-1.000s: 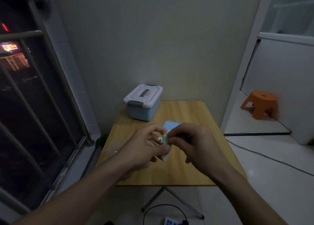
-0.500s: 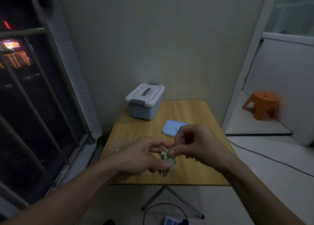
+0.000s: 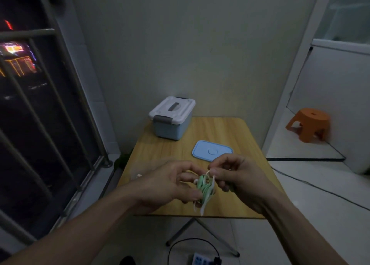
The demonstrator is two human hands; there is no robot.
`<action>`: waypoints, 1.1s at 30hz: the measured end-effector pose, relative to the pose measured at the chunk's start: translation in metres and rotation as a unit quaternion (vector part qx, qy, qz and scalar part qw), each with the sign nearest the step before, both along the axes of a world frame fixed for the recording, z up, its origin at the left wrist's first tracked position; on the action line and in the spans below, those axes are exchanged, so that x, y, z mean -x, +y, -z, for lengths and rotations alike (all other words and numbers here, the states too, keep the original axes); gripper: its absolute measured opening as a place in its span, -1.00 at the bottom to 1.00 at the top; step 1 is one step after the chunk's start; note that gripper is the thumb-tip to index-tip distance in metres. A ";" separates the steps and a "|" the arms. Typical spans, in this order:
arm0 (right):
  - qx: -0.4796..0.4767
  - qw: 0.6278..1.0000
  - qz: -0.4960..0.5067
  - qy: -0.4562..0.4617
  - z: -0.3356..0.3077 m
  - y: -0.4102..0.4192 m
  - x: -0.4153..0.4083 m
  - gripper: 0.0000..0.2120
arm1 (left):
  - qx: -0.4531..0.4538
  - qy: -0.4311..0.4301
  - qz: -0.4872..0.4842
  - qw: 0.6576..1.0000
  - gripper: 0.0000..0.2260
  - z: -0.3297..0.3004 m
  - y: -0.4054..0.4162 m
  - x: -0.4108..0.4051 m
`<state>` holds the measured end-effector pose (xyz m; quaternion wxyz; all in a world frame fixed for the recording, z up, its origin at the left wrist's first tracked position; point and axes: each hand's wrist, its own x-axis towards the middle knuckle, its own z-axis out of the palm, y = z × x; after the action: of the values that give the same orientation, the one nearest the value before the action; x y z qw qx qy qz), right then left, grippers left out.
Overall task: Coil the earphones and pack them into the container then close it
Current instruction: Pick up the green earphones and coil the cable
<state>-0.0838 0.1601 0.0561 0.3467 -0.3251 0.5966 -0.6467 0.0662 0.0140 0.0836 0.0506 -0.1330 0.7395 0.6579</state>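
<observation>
A bundle of pale green and white earphones (image 3: 204,190) hangs between both hands above the near part of the wooden table (image 3: 220,132). My left hand (image 3: 166,186) grips the bundle from the left. My right hand (image 3: 238,176) pinches a thin cord loop at the bundle's top. A flat light blue lid (image 3: 212,151) lies on the table just beyond my hands. A light blue box with a white latched lid (image 3: 172,117) stands at the table's far left corner.
A barred window (image 3: 40,114) runs along the left. An orange stool (image 3: 309,124) sits on a raised floor at the right. A power strip with a black cable (image 3: 200,259) lies on the floor under the table. A cable (image 3: 320,190) crosses the floor at right.
Both hands came down and toward me with the earphones, uncovering the blue lid. The bundle looks thicker, and my right hand now pinches a cord loop at its top.
</observation>
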 end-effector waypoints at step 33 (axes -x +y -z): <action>0.018 0.986 0.106 -0.127 0.032 -0.032 -0.052 -0.79 | -0.188 0.069 -0.303 0.932 -0.65 0.030 -0.021 0.005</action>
<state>-0.0316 0.1279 0.0239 0.3434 -0.1818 0.5671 -0.7262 0.0614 -0.0074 0.0537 -0.1780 -0.2933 0.5282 0.7767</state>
